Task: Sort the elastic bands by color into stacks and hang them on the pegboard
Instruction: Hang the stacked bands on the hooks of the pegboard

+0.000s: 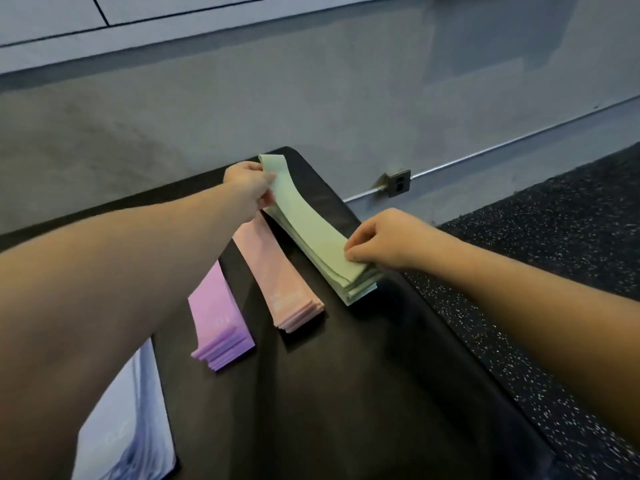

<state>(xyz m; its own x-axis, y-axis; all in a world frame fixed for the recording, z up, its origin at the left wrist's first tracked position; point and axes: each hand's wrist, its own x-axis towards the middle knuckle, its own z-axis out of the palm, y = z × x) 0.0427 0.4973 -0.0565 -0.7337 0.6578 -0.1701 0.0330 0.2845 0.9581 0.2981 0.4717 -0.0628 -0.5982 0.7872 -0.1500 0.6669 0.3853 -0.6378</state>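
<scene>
Dark desk (346,393) carried purple (218,327), pink (280,282) and green stacks (311,233); left hand (247,185) and right hand (377,237) pinched the green ends; hanging remained undone.

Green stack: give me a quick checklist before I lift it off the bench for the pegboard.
1. Left hand grips the far end of the green stack: ok, fingers pinch the top bands there.
2. Right hand grips the near end: ok, fingers curl on the top bands.
3. Whole stack inside both grips: not ok, the lower bands stick out below the right hand's fingers.
4. Edges squared: not ok, the near ends are stepped.
5. Pink stack and purple stack clear of the lift: ok, both lie apart on the black bench.
6. Pegboard within reach: cannot tell, it is not in view.
</scene>
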